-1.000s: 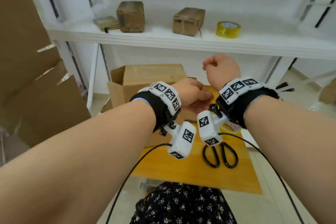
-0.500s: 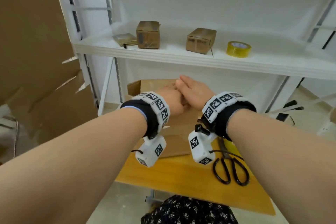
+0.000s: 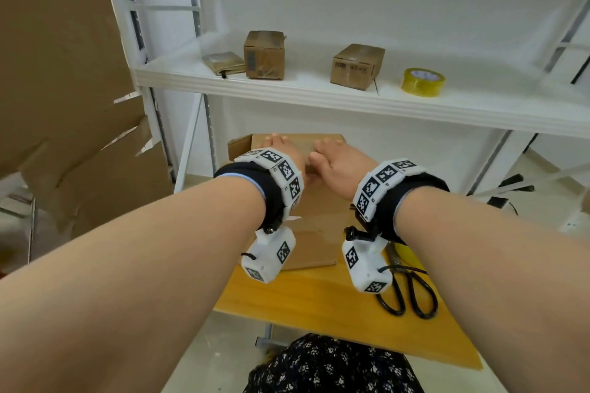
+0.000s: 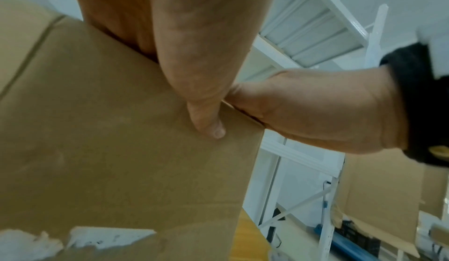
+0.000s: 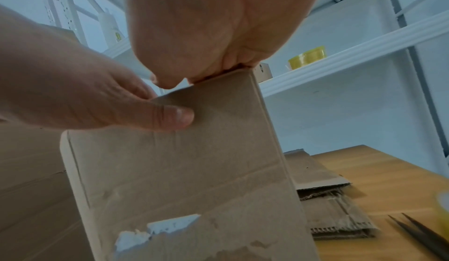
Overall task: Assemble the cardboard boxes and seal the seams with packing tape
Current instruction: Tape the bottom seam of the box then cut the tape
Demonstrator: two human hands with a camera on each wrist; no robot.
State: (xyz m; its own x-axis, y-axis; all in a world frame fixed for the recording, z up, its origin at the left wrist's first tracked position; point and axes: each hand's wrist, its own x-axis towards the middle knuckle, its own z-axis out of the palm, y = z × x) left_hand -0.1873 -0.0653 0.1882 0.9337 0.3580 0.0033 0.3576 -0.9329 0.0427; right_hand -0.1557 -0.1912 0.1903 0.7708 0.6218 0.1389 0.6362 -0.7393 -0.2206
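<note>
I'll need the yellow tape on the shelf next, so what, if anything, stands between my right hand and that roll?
Nothing visible does. The right hand grips the top edge of the cardboard box on the table, and the tape roll sits alone at the shelf's right end, above and to the right. The nearest small box stands left of it, apart.

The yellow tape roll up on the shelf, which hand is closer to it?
Right. The right hand grips the cardboard box below and left of the tape roll; the left hand holds it farther left.
</note>
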